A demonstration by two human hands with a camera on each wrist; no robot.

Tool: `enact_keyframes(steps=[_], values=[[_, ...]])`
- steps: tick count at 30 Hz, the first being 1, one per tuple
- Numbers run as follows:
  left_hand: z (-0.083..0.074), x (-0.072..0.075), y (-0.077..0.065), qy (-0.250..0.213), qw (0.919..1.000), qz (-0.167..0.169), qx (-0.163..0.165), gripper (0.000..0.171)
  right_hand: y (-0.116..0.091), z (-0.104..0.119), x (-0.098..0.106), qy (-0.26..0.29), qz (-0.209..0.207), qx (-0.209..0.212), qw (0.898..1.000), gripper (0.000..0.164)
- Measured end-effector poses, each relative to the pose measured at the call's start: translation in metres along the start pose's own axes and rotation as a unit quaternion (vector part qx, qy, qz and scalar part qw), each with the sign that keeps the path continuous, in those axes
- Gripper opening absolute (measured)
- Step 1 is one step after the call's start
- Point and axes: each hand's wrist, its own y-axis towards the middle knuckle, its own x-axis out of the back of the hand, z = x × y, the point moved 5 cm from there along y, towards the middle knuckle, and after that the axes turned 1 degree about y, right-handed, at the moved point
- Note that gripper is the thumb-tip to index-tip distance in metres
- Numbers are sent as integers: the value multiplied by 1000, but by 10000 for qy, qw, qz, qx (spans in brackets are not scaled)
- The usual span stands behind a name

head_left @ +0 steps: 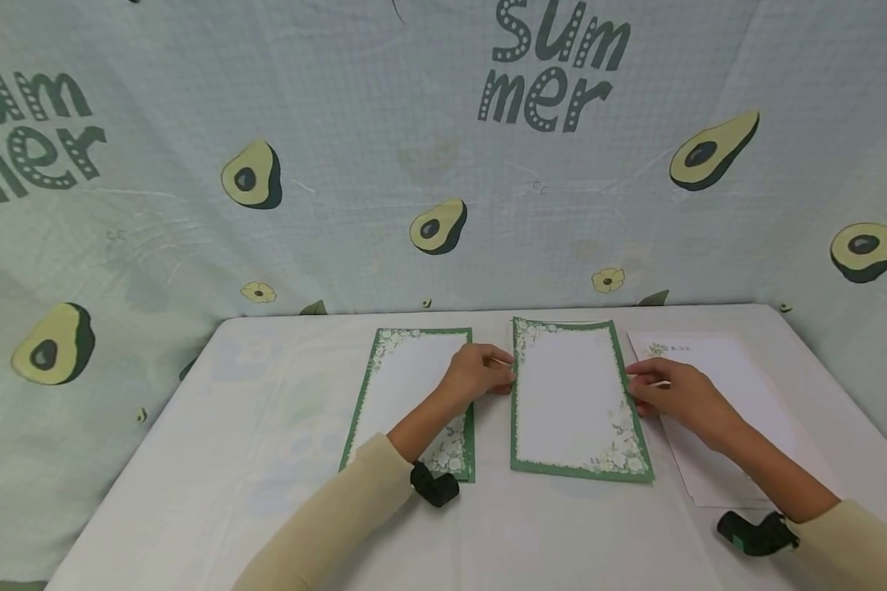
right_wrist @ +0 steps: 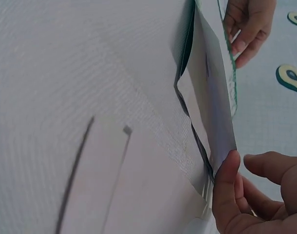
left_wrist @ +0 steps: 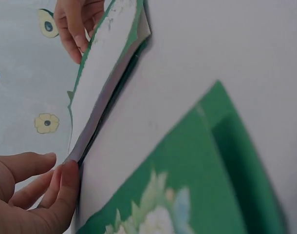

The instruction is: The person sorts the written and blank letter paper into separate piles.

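Observation:
Between the two hands is a small stack of white paper sheets with green floral borders [head_left: 572, 394], its near edge uneven in the wrist views. My left hand [head_left: 478, 371] holds the stack's left edge, with the fingertips right at the paper's side in the left wrist view. On the opposite side my right hand [head_left: 668, 392] holds the right edge, fingers bent. In the right wrist view the sheets [right_wrist: 219, 92] bow and stand apart from one another along the edge. Under my left forearm lies another green-bordered sheet [head_left: 406, 373], partly hidden.
Plain white sheets [head_left: 710, 369] with a small printed leaf motif lie at the right, partly under my right arm. The white-covered table [head_left: 266, 460] meets a cloth backdrop [head_left: 340, 123] printed with avocados. Each wrist wears a black camera [head_left: 436, 486].

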Motion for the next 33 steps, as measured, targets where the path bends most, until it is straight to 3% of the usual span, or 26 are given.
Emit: enact_keyframes(steps=[5,9,13,20,33], values=[[-3,0,0,-65,9998,-193,-54,21,-1,1,1,307,-46,71,9995,53],[-2,-1,0,-472,9987,-177,-60,21,-2,0,1,416,-158,194,9988,51],[1,-3,3,-928,9955,-152,75,20,-3,2,1,383,-361,337,9980,48],[3,-1,4,-1166,9924,-309,240,18,-3,7,-1,397,-562,503,9964,41],[-2,6,-5,-1716,9838,-492,-172,21,-9,16,3,550,-812,615,9933,44]])
